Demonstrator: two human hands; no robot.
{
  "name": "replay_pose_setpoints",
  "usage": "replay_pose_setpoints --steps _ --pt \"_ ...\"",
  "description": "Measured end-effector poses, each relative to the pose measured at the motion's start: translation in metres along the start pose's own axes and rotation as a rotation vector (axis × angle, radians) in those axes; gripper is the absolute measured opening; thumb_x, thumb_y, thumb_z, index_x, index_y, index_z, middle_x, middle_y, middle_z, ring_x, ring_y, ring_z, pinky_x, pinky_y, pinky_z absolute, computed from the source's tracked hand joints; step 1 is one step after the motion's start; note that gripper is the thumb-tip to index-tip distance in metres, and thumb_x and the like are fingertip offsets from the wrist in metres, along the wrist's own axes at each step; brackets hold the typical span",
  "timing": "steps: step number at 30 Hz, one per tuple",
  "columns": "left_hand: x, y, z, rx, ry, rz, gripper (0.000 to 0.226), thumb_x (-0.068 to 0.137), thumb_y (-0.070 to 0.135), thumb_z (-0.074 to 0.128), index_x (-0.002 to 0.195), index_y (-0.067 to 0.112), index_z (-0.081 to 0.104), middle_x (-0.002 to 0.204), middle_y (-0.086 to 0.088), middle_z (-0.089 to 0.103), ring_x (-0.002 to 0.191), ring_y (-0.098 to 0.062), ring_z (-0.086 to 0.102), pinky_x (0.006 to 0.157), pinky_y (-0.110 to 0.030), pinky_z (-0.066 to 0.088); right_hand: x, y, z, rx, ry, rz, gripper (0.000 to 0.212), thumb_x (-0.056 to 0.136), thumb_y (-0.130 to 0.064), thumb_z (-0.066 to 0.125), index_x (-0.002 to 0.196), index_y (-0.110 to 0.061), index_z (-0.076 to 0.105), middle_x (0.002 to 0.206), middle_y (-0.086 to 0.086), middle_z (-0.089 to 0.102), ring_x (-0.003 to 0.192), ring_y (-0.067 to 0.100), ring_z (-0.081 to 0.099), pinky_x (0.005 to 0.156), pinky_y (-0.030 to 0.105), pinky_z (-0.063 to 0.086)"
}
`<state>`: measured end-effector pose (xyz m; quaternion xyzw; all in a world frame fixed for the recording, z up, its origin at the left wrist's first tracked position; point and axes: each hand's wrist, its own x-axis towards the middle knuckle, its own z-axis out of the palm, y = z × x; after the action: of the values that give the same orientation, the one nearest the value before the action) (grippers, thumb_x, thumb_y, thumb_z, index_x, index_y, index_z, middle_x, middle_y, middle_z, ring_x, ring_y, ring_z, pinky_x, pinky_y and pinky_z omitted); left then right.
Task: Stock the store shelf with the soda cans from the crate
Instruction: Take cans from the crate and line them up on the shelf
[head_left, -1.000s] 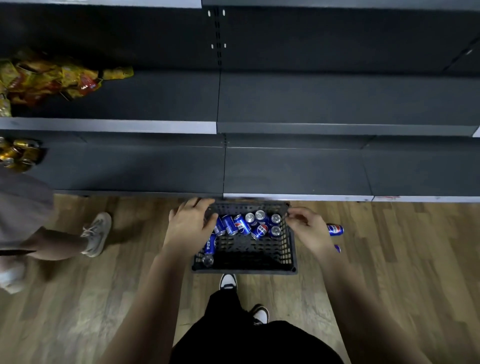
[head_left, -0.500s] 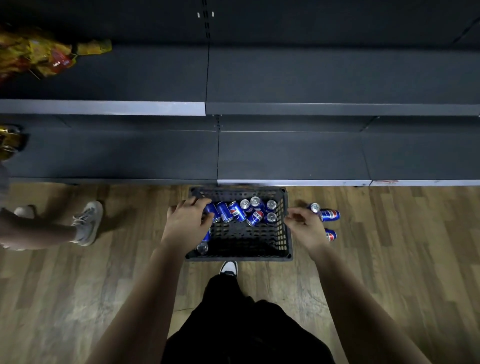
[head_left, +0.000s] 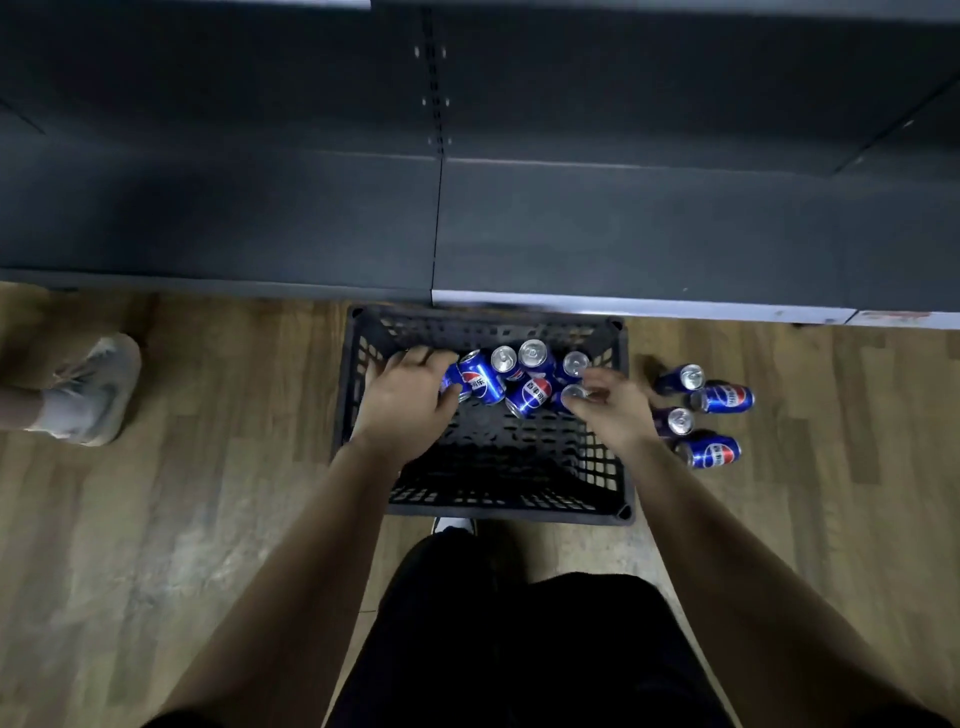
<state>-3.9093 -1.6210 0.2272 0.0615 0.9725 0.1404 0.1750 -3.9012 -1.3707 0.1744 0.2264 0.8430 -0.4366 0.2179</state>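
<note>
Wooden floor (head_left: 156, 519) holds one black crate (head_left: 519, 512) and four loose cans (head_left: 722, 399).

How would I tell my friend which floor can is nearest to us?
Find the black crate on the wooden floor by the shelf. Right of it sits a small group of blue cans. Yours is the nearest can: it lies on its side, closer to us than the other lying can.

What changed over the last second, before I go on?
The right hand left the crate's right rim and moved inward onto the right can; its grip is blurred. The left hand stayed at the crate's left end, fingers curled on the left can. Crate, floor cans and shelf stayed put.
</note>
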Motion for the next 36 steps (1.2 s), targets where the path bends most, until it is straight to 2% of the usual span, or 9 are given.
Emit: replay_pose_setpoints --steps 4,9,13,16,21,27,32,34,36 --pt "0.036 -0.018 0.078 -0.004 0.013 0.007 0.042 0.096 0.034 0.048 0.136 0.023 0.048 0.131 -0.006 0.052 0.12 -0.03 0.047 0.1 -0.042 0.03 0.06 0.043 0.036 -0.031 0.015 -0.011 0.051 0.082 -0.027 0.076 0.129 -0.015 0.06 0.114 0.002 0.065 0.1 0.015 0.059 0.084 0.02 0.039" --pt "0.074 -0.046 0.171 -0.007 0.007 0.0 0.04 0.095 0.033 0.049 0.133 0.02 0.051 0.128 -0.008 0.054 0.117 -0.031 0.05 0.099 -0.045 0.033 0.131 0.091 0.084 -0.094 0.053 -0.062 0.053 0.08 -0.02 0.078 0.128 -0.011 0.059 0.12 0.006 0.065 0.108 0.019 0.06 0.096 0.029 0.044" --pt "0.097 -0.067 0.22 -0.019 0.026 0.004 0.041 0.094 0.033 0.05 0.133 0.02 0.051 0.127 -0.007 0.055 0.115 -0.031 0.051 0.099 -0.045 0.033 0.178 0.116 0.115 -0.07 0.103 -0.078 0.076 0.075 -0.02 0.082 0.141 -0.012 0.045 0.133 0.004 0.058 0.123 0.02 0.054 0.101 0.024 0.039" --pt "0.106 -0.077 0.241 -0.028 0.035 0.018 0.041 0.094 0.033 0.051 0.132 0.02 0.052 0.126 -0.007 0.055 0.115 -0.031 0.051 0.099 -0.045 0.033 0.199 0.123 0.13 -0.055 0.151 -0.118 0.083 0.072 -0.02 0.085 0.144 -0.014 0.042 0.137 0.003 0.052 0.127 0.018 0.049 0.102 0.021 0.034" --pt "0.112 -0.084 0.256 -0.048 0.027 -0.01 0.042 0.095 0.035 0.047 0.135 0.022 0.049 0.13 -0.005 0.052 0.12 -0.028 0.048 0.1 -0.043 0.031 0.22 0.124 0.143 -0.04 0.19 -0.121 0.085 0.068 -0.02 0.087 0.139 -0.016 0.039 0.136 0.003 0.055 0.124 0.02 0.053 0.105 0.033 0.043" --pt "0.113 -0.082 0.254 -0.053 0.011 -0.015 0.042 0.096 0.035 0.045 0.137 0.023 0.047 0.132 -0.004 0.051 0.12 -0.027 0.047 0.101 -0.042 0.029 0.22 0.124 0.141 -0.016 0.189 -0.119 0.08 0.071 -0.02 0.086 0.136 -0.013 0.04 0.13 0.005 0.059 0.12 0.021 0.056 0.098 0.028 0.044" --pt "0.103 -0.074 0.232 -0.044 0.036 -0.006 0.04 0.096 0.035 0.047 0.134 0.023 0.05 0.13 -0.003 0.053 0.119 -0.026 0.049 0.102 -0.043 0.029 0.2 0.12 0.126 0.076 0.201 -0.072 0.08 0.069 -0.027 0.087 0.136 -0.013 0.045 0.126 0.001 0.061 0.109 0.012 0.057 0.087 0.023 0.042" --pt "0.093 -0.067 0.214 -0.034 0.032 -0.007 0.04 0.096 0.035 0.046 0.133 0.023 0.05 0.129 -0.002 0.053 0.118 -0.026 0.049 0.102 -0.043 0.029 0.185 0.112 0.116 0.107 0.211 -0.04 0.078 0.065 -0.035 0.089 0.129 -0.016 0.049 0.12 -0.002 0.065 0.106 0.014 0.06 0.084 0.024 0.044" --pt "0.078 -0.057 0.187 -0.031 0.021 -0.004 0.039 0.096 0.036 0.045 0.133 0.024 0.05 0.127 -0.001 0.054 0.117 -0.025 0.05 0.101 -0.044 0.031 0.161 0.095 0.101 0.138 0.221 -0.026 0.066 0.062 -0.04 0.089 0.114 -0.019 0.053 0.108 -0.006 0.067 0.101 0.014 0.064 0.085 0.027 0.048"
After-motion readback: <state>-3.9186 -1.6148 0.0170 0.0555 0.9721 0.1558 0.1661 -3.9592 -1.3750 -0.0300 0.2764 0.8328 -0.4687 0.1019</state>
